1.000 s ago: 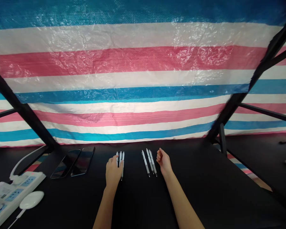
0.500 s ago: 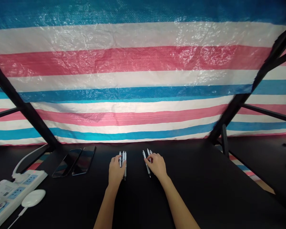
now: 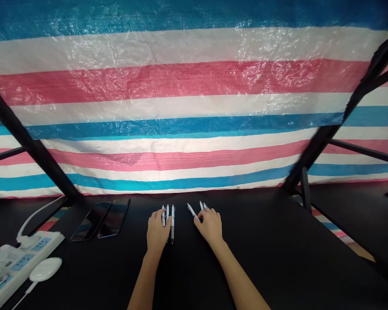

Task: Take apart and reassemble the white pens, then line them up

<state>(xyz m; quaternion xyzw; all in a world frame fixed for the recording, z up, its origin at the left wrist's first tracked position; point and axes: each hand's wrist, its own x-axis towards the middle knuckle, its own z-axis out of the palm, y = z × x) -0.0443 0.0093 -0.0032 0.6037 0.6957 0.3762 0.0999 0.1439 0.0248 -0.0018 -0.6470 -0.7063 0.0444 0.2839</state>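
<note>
Over three white click pens (image 3: 172, 226) at 12 o'clock on the black worktop (image 3: 261, 258), left hand (image 3: 158, 230) with fingers pressed together, right hand (image 3: 211, 224) with fingers spread across three more pens (image 3: 192, 211), any pinch impossible to tell.

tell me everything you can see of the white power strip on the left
A white plastic power strip lies flat on the black table at the lower left, angled, its near end cut off by the picture's edge. Its top shows blue-tinted socket panels. A white plug sits in a socket near its back end, with a white cable curving up and away. A white rounded puck lies beside it.
</note>
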